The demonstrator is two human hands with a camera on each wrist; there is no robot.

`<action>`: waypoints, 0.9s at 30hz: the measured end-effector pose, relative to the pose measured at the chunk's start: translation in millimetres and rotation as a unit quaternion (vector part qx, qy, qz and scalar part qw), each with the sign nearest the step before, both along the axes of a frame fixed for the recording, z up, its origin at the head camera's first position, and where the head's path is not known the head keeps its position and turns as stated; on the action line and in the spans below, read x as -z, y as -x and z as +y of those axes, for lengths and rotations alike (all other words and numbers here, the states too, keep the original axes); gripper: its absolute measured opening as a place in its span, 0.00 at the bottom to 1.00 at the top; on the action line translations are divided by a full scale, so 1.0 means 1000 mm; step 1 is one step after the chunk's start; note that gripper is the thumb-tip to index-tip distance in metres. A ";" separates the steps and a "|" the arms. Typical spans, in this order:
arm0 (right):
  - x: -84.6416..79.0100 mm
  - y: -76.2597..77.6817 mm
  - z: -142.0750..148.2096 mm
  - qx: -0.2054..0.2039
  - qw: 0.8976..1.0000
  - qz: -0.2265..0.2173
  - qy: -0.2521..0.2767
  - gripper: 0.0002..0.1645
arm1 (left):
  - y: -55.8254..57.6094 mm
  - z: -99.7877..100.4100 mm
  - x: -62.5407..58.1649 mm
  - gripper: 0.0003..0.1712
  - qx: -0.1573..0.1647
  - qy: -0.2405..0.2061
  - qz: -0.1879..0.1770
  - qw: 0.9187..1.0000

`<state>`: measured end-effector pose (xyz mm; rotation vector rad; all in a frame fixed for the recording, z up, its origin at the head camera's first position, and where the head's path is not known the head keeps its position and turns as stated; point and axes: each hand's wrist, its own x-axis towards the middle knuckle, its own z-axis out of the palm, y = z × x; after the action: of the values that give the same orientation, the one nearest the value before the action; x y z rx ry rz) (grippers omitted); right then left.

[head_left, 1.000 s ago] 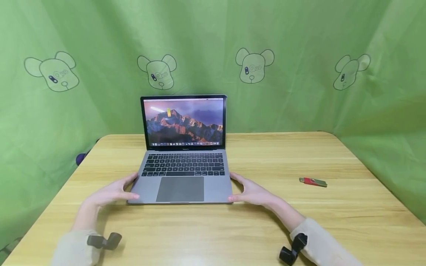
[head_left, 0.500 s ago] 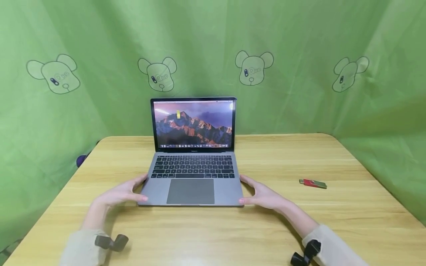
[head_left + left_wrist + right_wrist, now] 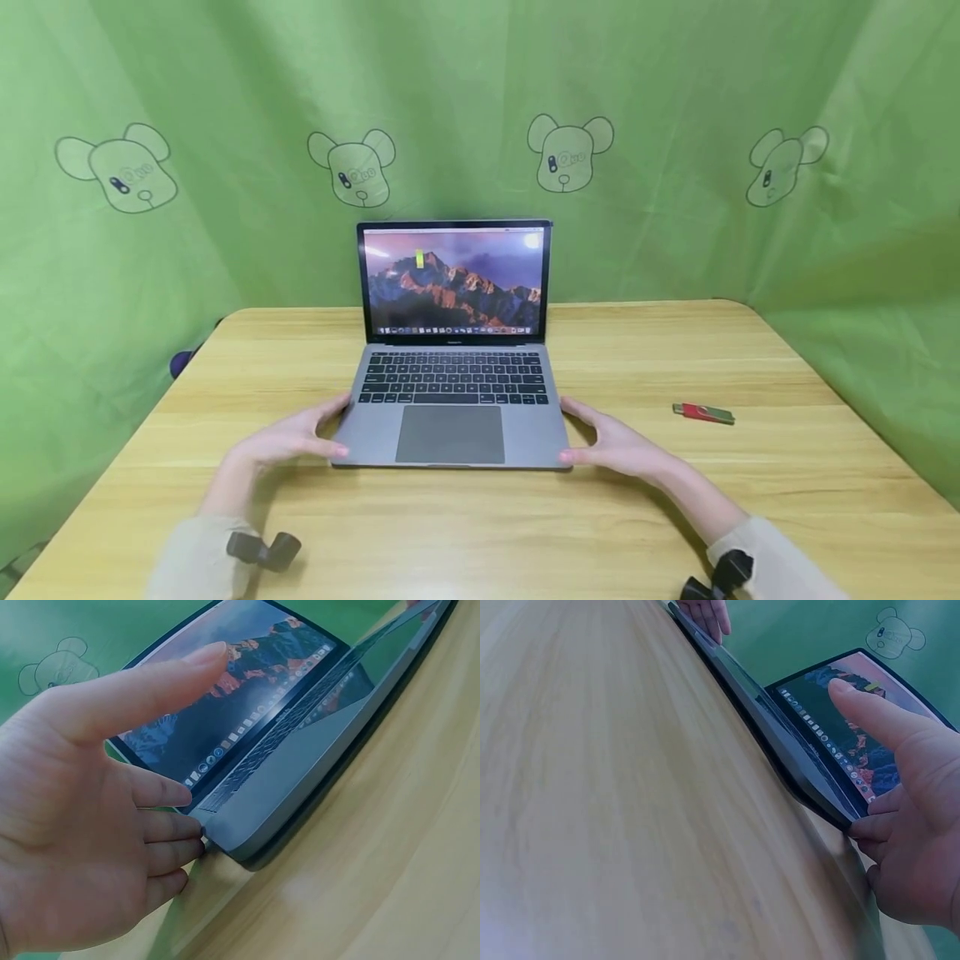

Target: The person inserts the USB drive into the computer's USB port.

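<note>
An opened grey laptop (image 3: 449, 435) lies on the wooden table, its lit screen (image 3: 456, 279) showing mountains. My left hand (image 3: 288, 437) is at its left side; in the left wrist view the outstretched fingertips (image 3: 191, 829) meet the side edge, with the thumb raised clear of the base. My right hand (image 3: 622, 446) is at the opposite side. In the right wrist view its fingers (image 3: 874, 826) touch the laptop's corner edge while the thumb stands up, apart from the base. Neither hand is wrapped round the laptop.
A red and green USB stick (image 3: 703, 413) lies on the table (image 3: 787, 500), right of the laptop. A green curtain (image 3: 660, 242) with printed bear heads closes off the back and sides. Something purple (image 3: 181, 363) shows beyond the table's left edge.
The laptop has slid to the right across the table, both hands moving along with it. The USB stick has stayed in place.
</note>
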<state>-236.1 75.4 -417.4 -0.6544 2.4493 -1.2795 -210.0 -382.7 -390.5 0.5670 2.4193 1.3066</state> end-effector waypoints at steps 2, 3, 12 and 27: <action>0.000 0.001 0.001 -0.001 1.000 0.002 0.001 0.57 | 0.001 0.000 0.000 0.56 0.004 0.002 0.005 1.000; 0.000 0.001 0.001 0.000 1.000 0.002 0.001 0.58 | 0.001 0.000 -0.001 0.56 0.004 0.001 0.004 1.000; 0.003 0.002 0.002 0.010 1.000 0.006 0.003 0.56 | 0.002 0.000 -0.002 0.57 0.016 0.010 -0.001 1.000; 0.005 0.000 -0.005 0.015 1.000 0.008 0.015 0.57 | 0.003 -0.008 0.000 0.59 0.033 0.003 -0.012 0.999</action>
<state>-235.7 70.5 -422.5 -0.6403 2.4671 -1.3296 -213.0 -391.1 -390.4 0.6196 2.3651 1.2711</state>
